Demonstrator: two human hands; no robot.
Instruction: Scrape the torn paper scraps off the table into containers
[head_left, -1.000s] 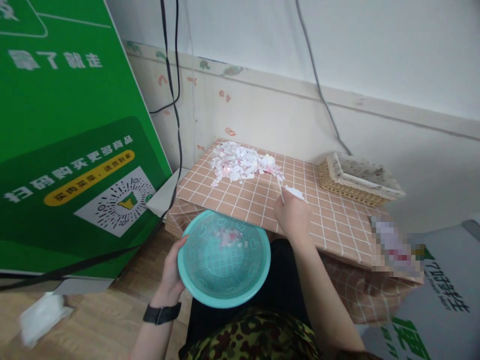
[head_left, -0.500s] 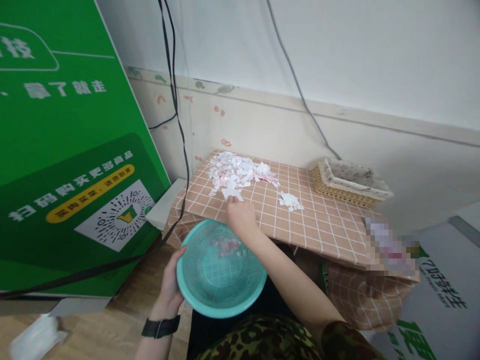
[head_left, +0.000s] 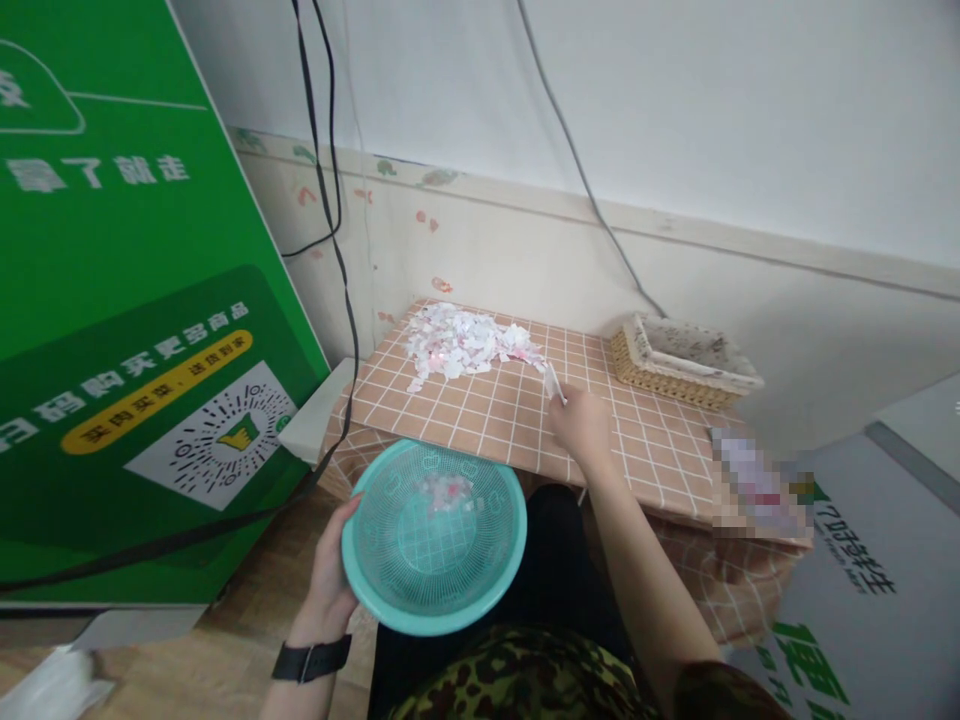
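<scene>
My left hand [head_left: 330, 565] grips the left rim of a round teal plastic colander [head_left: 358, 590], its fingers hidden behind the rim. The colander sits over my lap, just below the table's front edge, and some white and reddish paper scraps [head_left: 444, 490] lie inside it. Over the table, my right hand [head_left: 582, 425] pinches a small white card [head_left: 553, 382] held on edge. A heap of torn white paper scraps [head_left: 454, 342] covers the table's back left, its thin right end close to the card.
A brown checked tablecloth [head_left: 480, 420] covers the table. At the back right stands a lined wicker basket [head_left: 675, 365]; a blurred packet [head_left: 757, 485] lies at the right corner. Black cables [head_left: 345, 290] hang beside a green panel [head_left: 150, 300] on the left.
My right hand has moved right with the card, from the front of the main heap to where the small separate pile of scraps lay. My left hand still holds the colander.
</scene>
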